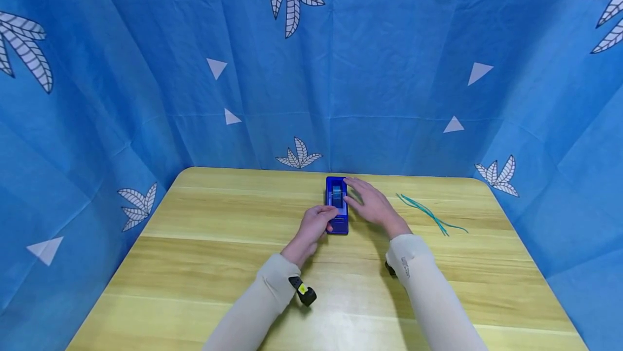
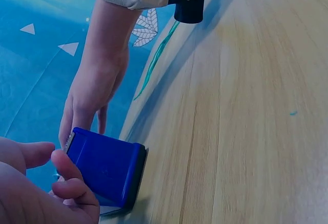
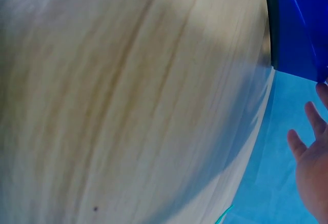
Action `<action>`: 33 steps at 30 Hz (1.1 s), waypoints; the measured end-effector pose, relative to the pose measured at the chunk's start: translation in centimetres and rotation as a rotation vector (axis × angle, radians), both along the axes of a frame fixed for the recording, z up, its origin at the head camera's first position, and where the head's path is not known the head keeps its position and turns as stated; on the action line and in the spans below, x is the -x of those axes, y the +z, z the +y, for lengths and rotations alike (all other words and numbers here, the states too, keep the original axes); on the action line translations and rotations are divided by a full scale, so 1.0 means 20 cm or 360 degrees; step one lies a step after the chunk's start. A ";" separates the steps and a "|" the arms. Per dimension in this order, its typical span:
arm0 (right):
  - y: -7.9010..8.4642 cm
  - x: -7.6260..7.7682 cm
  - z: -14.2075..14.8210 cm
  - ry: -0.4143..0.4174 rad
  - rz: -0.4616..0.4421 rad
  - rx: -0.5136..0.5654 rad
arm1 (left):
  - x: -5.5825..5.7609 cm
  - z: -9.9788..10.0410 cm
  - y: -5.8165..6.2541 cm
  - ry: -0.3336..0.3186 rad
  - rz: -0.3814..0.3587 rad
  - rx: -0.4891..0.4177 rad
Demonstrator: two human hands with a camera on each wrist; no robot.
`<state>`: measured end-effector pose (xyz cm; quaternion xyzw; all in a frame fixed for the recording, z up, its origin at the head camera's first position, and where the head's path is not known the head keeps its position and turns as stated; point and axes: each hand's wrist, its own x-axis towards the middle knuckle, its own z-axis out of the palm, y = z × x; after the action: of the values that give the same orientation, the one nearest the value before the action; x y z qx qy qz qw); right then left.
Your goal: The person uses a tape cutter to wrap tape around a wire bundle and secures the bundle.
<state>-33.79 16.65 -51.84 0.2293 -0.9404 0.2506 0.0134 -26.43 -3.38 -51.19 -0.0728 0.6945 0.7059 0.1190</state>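
A blue tape dispenser (image 1: 339, 226) with a roll of clear tape (image 1: 337, 193) stands near the table's far edge. At its near left side, my left hand (image 1: 313, 225) has thumb and forefinger together over the tape's free end, just by the cutter; they appear to pinch it. In the left wrist view, the curled fingers (image 2: 72, 183) are close to the toothed cutter (image 2: 70, 141). My right hand (image 1: 372, 204) reaches the dispenser's right side with fingers extended, the fingertips at its far right edge. The right wrist view catches those spread fingers (image 3: 315, 119) beside the blue casing.
Several thin teal strands (image 1: 428, 212) lie loosely crossed on the wooden table (image 1: 209, 264), right of my right hand. A blue patterned curtain (image 1: 389, 70) hangs behind the table and along both sides. A small black device (image 1: 304, 292) is strapped on my left wrist.
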 end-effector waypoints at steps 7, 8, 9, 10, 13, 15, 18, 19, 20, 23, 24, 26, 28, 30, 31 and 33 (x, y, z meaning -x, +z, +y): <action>0.01 0.00 0.00 0.0007 0.0018 -0.0015 | 0.00 0.03 0.01 0.0026 0.0036 -0.0037; 0.01 0.00 0.00 0.0006 0.0022 -0.0018 | 0.00 0.03 0.01 0.0031 0.0046 -0.0048; 0.01 0.00 0.00 0.0007 0.0026 -0.0019 | 0.00 0.03 0.01 0.0035 0.0054 -0.0051; 0.01 0.00 0.00 0.0007 0.0028 -0.0016 | 0.00 0.04 0.01 0.0041 0.0062 -0.0055; 0.02 0.00 0.00 0.0010 0.0032 -0.0014 | 0.00 0.04 0.00 0.0064 0.0059 -0.0058; 0.01 0.00 0.00 0.0008 0.0025 -0.0014 | 0.00 0.04 0.00 0.0081 0.0047 -0.0050; 0.01 0.00 0.00 0.0006 0.0013 -0.0013 | 0.01 0.05 0.00 0.0102 0.0027 -0.0034; 0.01 0.00 0.00 0.0004 0.0011 -0.0016 | 0.01 0.05 0.00 0.0109 0.0022 -0.0035; 0.01 0.00 0.00 0.0003 0.0011 -0.0018 | 0.02 0.05 0.00 0.0111 0.0021 -0.0032; 0.01 0.00 0.00 0.0005 0.0023 -0.0023 | 0.02 0.05 0.00 0.0118 0.0024 -0.0031; 0.01 0.00 0.00 0.0005 0.0026 -0.0025 | 0.02 0.05 0.00 0.0120 0.0026 -0.0028; 0.01 0.00 0.00 0.0004 0.0029 -0.0033 | 0.03 0.05 0.00 0.0121 0.0027 -0.0019; 0.02 0.00 0.00 0.0001 0.0028 -0.0038 | 0.03 0.05 0.01 0.0125 0.0020 -0.0016; 0.02 0.00 0.00 -0.0005 0.0022 -0.0041 | 0.03 0.05 0.02 0.0117 0.0021 -0.0011; 0.02 -0.01 0.00 -0.0008 0.0019 -0.0042 | 0.03 0.05 0.02 0.0114 0.0018 -0.0011; 0.02 -0.01 0.00 -0.0016 0.0012 -0.0042 | 0.03 0.05 0.03 0.0110 0.0010 -0.0019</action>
<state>-33.63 16.65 -51.36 0.2258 -0.9448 0.2371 0.0152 -27.00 -2.46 -50.57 -0.0938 0.6877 0.7139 0.0928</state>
